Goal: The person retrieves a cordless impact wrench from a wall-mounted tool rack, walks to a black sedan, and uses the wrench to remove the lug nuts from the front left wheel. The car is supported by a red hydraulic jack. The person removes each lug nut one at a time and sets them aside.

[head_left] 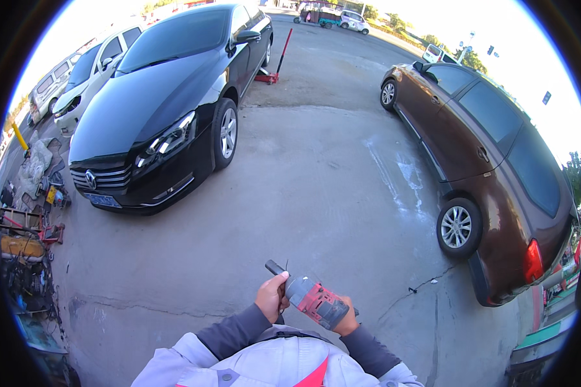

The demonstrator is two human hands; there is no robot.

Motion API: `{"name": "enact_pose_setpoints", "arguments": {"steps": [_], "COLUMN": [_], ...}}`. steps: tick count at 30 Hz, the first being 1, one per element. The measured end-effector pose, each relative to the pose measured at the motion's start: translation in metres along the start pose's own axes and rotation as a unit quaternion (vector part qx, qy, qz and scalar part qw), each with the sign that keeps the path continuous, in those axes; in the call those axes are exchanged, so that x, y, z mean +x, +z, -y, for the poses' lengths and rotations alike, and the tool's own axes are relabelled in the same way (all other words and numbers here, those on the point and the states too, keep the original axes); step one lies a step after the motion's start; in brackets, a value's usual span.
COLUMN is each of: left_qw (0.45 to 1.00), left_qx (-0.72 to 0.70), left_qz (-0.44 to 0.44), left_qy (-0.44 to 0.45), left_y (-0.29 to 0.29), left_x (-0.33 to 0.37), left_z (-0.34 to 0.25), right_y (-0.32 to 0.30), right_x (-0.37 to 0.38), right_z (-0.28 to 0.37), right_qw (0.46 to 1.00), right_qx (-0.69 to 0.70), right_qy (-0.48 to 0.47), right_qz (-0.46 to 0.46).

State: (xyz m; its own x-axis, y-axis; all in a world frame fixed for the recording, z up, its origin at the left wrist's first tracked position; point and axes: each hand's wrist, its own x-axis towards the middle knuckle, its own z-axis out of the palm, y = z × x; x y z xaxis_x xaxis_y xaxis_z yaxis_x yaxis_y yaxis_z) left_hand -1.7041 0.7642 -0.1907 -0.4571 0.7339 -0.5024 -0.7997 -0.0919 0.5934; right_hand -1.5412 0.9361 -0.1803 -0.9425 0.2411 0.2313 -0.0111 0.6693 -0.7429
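In front of my body I hold a red and grey impact wrench (317, 302), tilted with its front end up and to the left. A long dark socket (275, 266) sits on its nose. My left hand (271, 297) is closed at the front end, its thumb pressed on the socket. Most of its other fingers are curled out of sight. My right hand (348, 320) is wrapped round the rear of the wrench, its fingers largely hidden behind the tool.
A black car (155, 97) stands ahead on the left, with a red floor jack (266, 77) at its far side. A brown car (484, 148) is parked on the right. Parts and tools (29, 245) lie heaped along the left edge. Cracks cross the concrete floor (290, 180).
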Motion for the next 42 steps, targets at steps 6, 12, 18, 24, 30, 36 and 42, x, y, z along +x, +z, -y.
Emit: {"name": "enact_pose_setpoints", "arguments": {"steps": [6, 12, 18, 24, 30, 36, 42], "left_qw": [0.97, 0.955, 0.963, 0.99, 0.994, 0.994, 0.972], "left_qx": [0.145, 0.215, 0.245, 0.128, 0.029, 0.078, 0.193], "left_qz": [0.09, 0.161, 0.07, 0.066, 0.081, 0.077, 0.131], "left_qy": [-0.173, -0.127, -0.088, 0.003, 0.064, 0.013, -0.021], "left_y": [0.081, 0.133, 0.142, 0.185, 0.2, 0.229, 0.261], "left_x": [0.181, 0.356, 0.529, 0.649, 0.832, 1.018, 1.155], "left_z": [-0.117, -0.205, -0.304, -0.406, -0.495, -0.599, -0.71], "right_y": [-0.095, -0.145, -0.2, -0.256, -0.278, -0.324, -0.379], "right_x": [0.131, 0.27, 0.469, 0.672, 0.841, 1.002, 1.133], "right_z": [-0.071, -0.199, -0.343, -0.401, -0.499, -0.589, -0.654], "right_qw": [0.991, 0.985, 0.995, 0.999, 0.997, 0.995, 0.992], "right_qx": [-0.09, 0.007, -0.059, 0.013, 0.035, 0.093, -0.076], "right_qy": [0.08, 0.089, -0.009, -0.043, -0.067, 0.016, 0.046], "right_qz": [-0.064, -0.145, -0.085, -0.029, -0.025, -0.044, -0.094]}}
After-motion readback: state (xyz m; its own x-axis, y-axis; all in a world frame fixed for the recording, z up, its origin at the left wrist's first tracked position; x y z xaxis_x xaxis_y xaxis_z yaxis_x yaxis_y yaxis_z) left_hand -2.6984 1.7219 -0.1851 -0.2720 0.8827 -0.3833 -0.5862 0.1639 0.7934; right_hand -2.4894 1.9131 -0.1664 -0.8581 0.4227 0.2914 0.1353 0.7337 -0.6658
